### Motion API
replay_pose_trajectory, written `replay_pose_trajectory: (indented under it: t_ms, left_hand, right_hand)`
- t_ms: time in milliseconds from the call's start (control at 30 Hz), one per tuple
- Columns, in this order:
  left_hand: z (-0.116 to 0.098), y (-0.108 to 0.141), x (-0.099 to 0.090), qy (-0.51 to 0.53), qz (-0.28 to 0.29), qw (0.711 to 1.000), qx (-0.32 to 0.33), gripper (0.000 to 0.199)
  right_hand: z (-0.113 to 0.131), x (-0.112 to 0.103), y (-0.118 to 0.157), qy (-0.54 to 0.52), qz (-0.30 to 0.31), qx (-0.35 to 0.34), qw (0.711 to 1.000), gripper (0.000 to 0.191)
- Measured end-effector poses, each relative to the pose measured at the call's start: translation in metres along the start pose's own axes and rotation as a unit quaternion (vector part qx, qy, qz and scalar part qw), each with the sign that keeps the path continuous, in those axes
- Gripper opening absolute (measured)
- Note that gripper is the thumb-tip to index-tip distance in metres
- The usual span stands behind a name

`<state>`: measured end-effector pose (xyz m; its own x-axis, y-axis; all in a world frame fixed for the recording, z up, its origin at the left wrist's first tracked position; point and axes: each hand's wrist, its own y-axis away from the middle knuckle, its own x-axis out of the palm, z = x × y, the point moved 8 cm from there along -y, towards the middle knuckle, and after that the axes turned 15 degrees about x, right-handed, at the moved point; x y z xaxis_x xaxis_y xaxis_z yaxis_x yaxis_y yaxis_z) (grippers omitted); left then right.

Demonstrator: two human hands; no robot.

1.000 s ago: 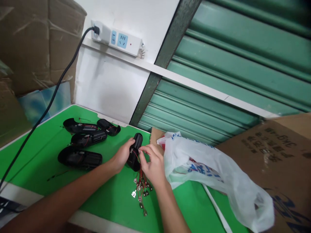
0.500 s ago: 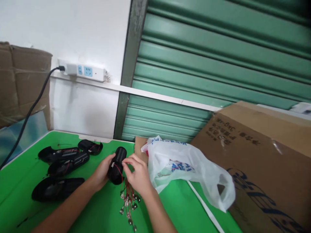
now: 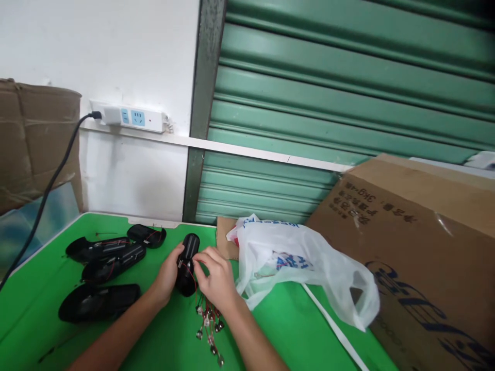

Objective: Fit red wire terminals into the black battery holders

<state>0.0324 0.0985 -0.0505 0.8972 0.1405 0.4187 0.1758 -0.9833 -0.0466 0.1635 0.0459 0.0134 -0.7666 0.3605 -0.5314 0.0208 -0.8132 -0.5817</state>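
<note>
My left hand (image 3: 168, 275) is wrapped round the left side of a black plastic shell (image 3: 187, 281), which stands lengthwise away from me. Inside the shell a thin red wire shows. At the shell's right side, my right hand (image 3: 216, 275) has thumb and index finger pinched together; what lies between the fingertips is too small to make out. A bunch of small metal parts on red wires (image 3: 209, 322) lies on the green table just below my right hand. Several more black shells (image 3: 99, 302) with thin wires rest at the left.
A white plastic bag (image 3: 301, 257) lies right of my hands, with a white strip (image 3: 336, 330) below it. A large cardboard box (image 3: 417, 247) fills the right. A power strip (image 3: 143, 119) with a black cable is on the wall rail.
The view has shifted slightly, so the table items appear a little further right. Both hands keep nearly the same pose at the black shell.
</note>
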Motion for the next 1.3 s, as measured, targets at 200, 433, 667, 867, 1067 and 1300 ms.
replay_pose_trajectory:
  t_ms: [200,433,667,867,1067,1300]
  left_hand:
    - [-0.003,0.004,0.009,-0.01,0.049,0.999,-0.018,0.044]
    - [-0.011,0.006,0.027,-0.103,0.149,0.983,0.033,0.051]
    - [-0.019,0.015,0.03,-0.162,0.175,0.966,0.096,0.036]
    - [-0.018,0.015,0.031,-0.181,0.195,0.958,0.111,0.033]
    - [0.005,0.006,0.023,-0.129,0.165,0.978,0.001,0.029]
    - [-0.002,0.003,0.019,-0.188,0.146,0.967,0.09,0.025]
  right_hand:
    - [0.001,-0.005,-0.002,0.026,-0.013,0.012,1.0,0.017]
    - [0.004,-0.011,-0.004,0.131,0.032,0.012,0.991,0.015]
    - [0.001,-0.008,0.001,0.221,0.06,0.018,0.973,0.011]
    - [0.002,-0.003,0.004,0.258,0.071,-0.011,0.963,0.018]
    - [-0.005,0.003,0.005,0.189,0.083,-0.015,0.978,0.02]
    - [-0.007,0.01,0.006,0.178,0.105,-0.039,0.978,0.022]
